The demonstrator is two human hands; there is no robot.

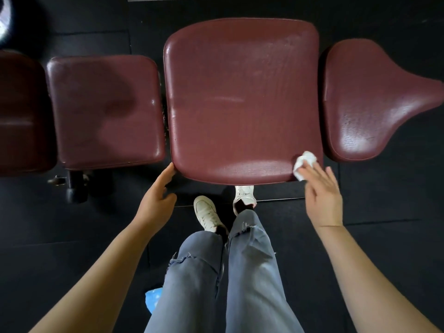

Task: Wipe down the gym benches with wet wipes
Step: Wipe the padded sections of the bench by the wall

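The right hand (322, 195) presses a crumpled wet wipe (304, 164) under flat, straight fingers, on the big red pad's (240, 99) near corner. The left hand (158, 193), loose and empty, touches the pad's edge. The wipe could slip off that corner, since nothing pinches it.

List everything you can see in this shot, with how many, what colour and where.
Bench pads: four, maroon, in a row; large pad centre, square pad left of it, tapered pad right, one cut off at far left.
Wet wipe: one, white, crumpled, on the large pad's near right corner.
Floor: black mats.
Blue item: one, on the floor by the left leg; cannot identify.
Sneakers: two, white.
Jeans: grey-blue, ripped.
Left hand: fingertips touch the large pad's near left corner.
Right hand: fingers flat on the wipe.
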